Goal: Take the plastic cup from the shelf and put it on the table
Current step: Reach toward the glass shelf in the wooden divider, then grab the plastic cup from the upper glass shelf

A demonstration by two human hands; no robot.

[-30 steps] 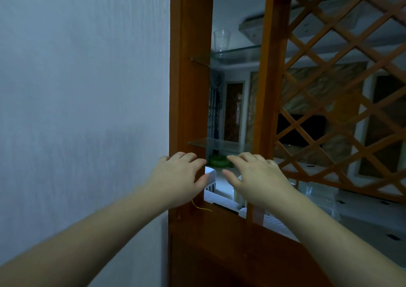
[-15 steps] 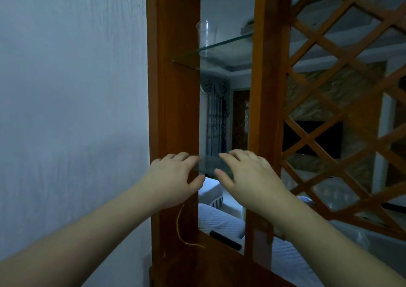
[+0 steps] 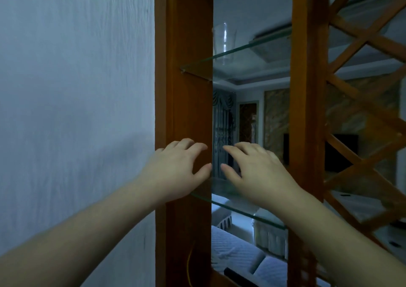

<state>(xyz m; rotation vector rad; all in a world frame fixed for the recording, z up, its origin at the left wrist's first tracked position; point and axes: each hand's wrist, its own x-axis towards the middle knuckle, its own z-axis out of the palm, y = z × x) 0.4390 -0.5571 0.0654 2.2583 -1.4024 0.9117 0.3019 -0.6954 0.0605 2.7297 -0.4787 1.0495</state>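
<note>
The clear plastic cup (image 3: pixel 224 42) stands untouched on the upper glass shelf (image 3: pixel 252 49). Left hand (image 3: pixel 175 170) and right hand (image 3: pixel 257 172) hover below, fingers spread, holding nothing; everything remains undone.

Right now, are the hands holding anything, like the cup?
No, nothing is held. The left hand and right hand are open and empty, low by the lower glass shelf. The plastic cup stands untouched on the upper glass shelf.

Dim bluish light. A pale textured wall (image 3: pixel 72 102) fills the left; wooden posts (image 3: pixel 183 67) and lattice (image 3: pixel 364 102) stand right, sofas (image 3: pixel 239 253) beyond.
</note>
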